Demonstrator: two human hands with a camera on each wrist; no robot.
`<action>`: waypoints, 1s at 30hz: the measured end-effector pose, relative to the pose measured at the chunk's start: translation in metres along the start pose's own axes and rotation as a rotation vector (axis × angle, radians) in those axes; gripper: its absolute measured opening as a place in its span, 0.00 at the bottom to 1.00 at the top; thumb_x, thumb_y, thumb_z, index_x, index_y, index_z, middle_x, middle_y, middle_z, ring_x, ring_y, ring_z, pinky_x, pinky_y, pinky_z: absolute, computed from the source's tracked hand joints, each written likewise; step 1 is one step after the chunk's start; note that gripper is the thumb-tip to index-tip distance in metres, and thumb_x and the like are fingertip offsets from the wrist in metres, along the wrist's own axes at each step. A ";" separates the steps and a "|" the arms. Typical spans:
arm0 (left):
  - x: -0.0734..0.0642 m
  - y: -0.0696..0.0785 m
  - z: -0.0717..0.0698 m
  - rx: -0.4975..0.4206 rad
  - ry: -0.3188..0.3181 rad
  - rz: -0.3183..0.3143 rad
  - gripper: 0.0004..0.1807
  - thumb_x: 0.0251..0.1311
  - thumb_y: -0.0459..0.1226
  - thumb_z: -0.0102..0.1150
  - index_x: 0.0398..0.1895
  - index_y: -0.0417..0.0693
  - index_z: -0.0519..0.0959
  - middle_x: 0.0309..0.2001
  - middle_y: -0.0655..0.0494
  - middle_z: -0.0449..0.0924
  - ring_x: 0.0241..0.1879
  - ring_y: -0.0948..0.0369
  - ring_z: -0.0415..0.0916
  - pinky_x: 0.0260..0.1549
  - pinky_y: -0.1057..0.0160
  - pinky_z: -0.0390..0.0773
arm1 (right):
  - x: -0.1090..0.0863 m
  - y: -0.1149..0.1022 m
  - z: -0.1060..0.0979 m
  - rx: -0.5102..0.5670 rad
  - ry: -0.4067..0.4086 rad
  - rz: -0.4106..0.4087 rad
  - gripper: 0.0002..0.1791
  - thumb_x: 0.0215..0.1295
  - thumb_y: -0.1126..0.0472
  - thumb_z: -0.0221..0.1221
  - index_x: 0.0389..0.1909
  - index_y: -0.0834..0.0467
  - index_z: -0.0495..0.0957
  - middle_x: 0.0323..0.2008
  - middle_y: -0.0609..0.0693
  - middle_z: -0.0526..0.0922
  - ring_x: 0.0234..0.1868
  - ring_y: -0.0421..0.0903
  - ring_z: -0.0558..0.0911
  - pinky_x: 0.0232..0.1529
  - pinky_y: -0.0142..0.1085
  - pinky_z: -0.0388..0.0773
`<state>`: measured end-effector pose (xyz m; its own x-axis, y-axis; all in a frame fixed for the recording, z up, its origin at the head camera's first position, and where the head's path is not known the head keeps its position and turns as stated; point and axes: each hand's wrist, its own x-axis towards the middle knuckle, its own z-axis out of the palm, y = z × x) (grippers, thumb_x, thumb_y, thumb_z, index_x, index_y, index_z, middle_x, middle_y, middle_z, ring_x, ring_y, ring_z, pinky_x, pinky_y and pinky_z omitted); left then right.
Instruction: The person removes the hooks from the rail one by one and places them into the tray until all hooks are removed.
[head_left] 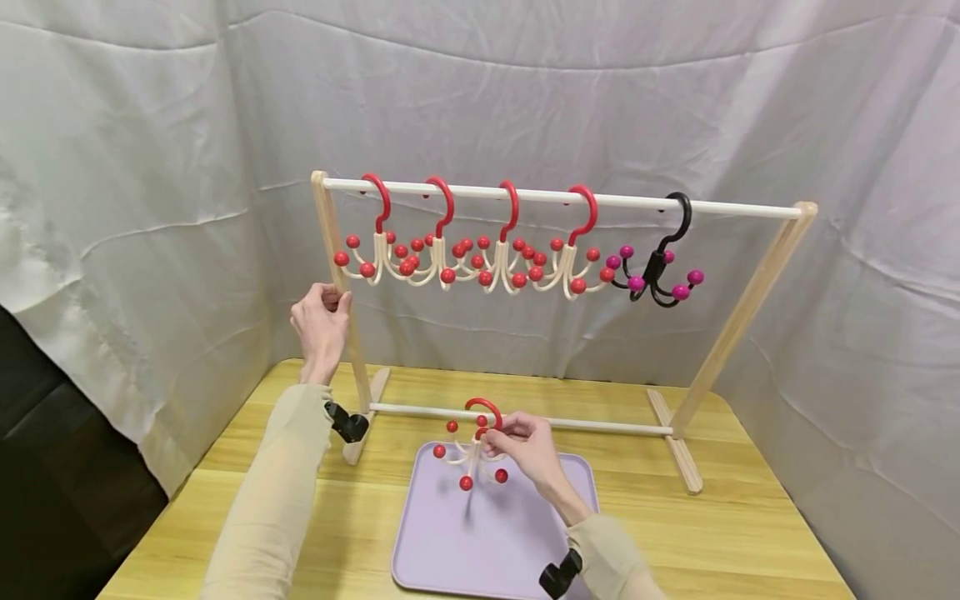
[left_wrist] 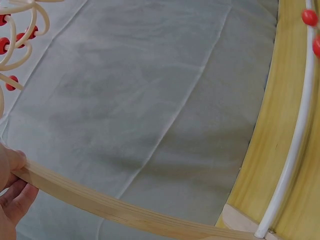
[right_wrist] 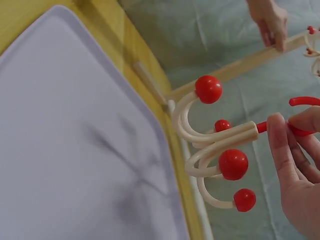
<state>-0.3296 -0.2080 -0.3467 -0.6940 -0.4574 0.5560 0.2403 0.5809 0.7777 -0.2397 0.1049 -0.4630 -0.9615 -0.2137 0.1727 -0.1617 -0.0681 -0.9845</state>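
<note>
My right hand [head_left: 528, 450] pinches the red hook stem of a cream multi-arm hanger [right_wrist: 225, 135] with red ball tips. That hanger is upright above a lilac tray [head_left: 480, 542] and casts a shadow on it. At the left, my left hand [head_left: 321, 325] holds the wooden side post [left_wrist: 110, 205] of a hanging rack between thumb and fingers. From the rack's white top rail [head_left: 480, 192] hang several red-hooked cream hangers [head_left: 502, 258]. To their right hangs a black hanger [head_left: 655, 271] with magenta ball tips.
A white lower rail [head_left: 607, 426] crosses behind the tray. The right post [head_left: 742, 317] stands on a wooden foot [head_left: 675, 442]. Everything rests on a wood-grain table [head_left: 757, 533], with grey cloth [head_left: 525, 100] draped behind and at the sides.
</note>
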 end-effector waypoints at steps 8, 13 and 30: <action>-0.001 0.000 0.000 0.003 0.000 0.000 0.14 0.67 0.36 0.62 0.48 0.34 0.80 0.43 0.36 0.85 0.40 0.45 0.82 0.42 0.55 0.76 | 0.004 0.018 0.016 -0.056 -0.049 0.033 0.11 0.62 0.74 0.62 0.42 0.80 0.76 0.41 0.78 0.84 0.27 0.36 0.87 0.37 0.34 0.86; -0.001 0.000 0.000 0.002 0.001 0.000 0.13 0.67 0.36 0.62 0.47 0.34 0.80 0.42 0.37 0.85 0.39 0.45 0.81 0.40 0.57 0.75 | 0.007 0.025 0.022 -0.071 -0.076 0.037 0.11 0.62 0.74 0.63 0.42 0.79 0.77 0.40 0.77 0.84 0.28 0.36 0.87 0.37 0.35 0.86; -0.002 0.001 0.000 0.007 0.006 -0.001 0.13 0.67 0.37 0.62 0.47 0.35 0.80 0.41 0.38 0.85 0.38 0.48 0.80 0.39 0.62 0.74 | 0.013 0.036 0.030 -0.204 -0.138 0.007 0.10 0.64 0.72 0.62 0.43 0.75 0.80 0.39 0.73 0.86 0.37 0.69 0.87 0.36 0.42 0.86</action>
<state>-0.3281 -0.2067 -0.3472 -0.6899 -0.4624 0.5570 0.2346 0.5851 0.7763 -0.2518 0.0702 -0.4949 -0.9255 -0.3458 0.1543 -0.2098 0.1288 -0.9692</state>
